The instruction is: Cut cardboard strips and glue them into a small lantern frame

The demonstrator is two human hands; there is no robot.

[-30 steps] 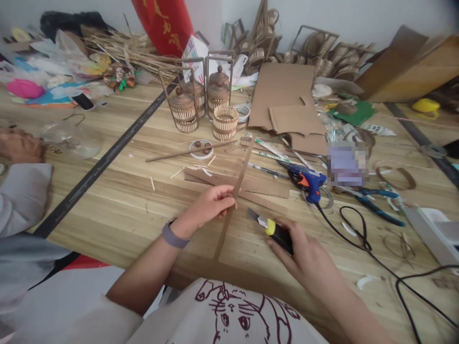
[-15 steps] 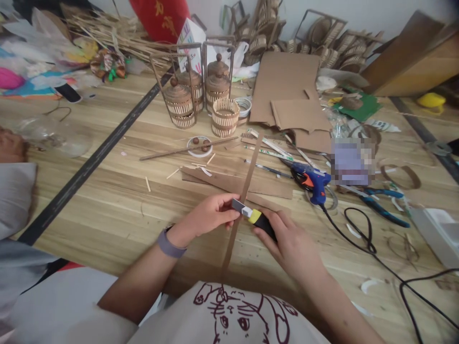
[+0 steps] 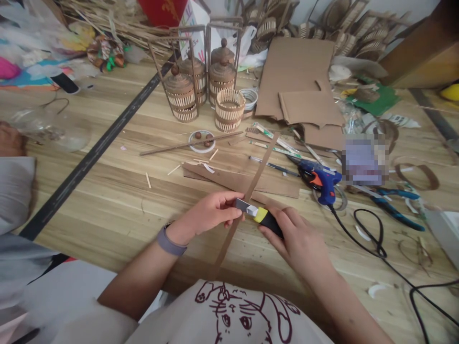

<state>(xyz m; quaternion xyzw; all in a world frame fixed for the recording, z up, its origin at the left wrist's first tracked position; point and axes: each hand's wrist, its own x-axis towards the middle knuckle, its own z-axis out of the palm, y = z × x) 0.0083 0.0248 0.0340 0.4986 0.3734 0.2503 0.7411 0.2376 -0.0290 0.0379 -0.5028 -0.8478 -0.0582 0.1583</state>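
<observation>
On the wood-grained tabletop (image 3: pixel 118 205), a round slatted basket (image 3: pixel 229 117) stands at twelve o'clock. Centrally, the left hand (image 3: pixel 213 215) pinches a flat brown strip (image 3: pixel 263 162) slanting one o'clock to seven; the right hand (image 3: pixel 304 241) grips a black-and-yellow cutter (image 3: pixel 263 216), its metal blade overlapping the strip.

"Wristwear?"
"One band (image 3: pixel 171 242), grey-purple; the left forearm (image 3: pixel 141 276) is wearing it."
"Garment?"
"One top (image 3: pixel 172 317), pale; its front is displaying a dark maroon line-drawn cartoon (image 3: pixel 245 322) with whiskers and large eyes."
</observation>
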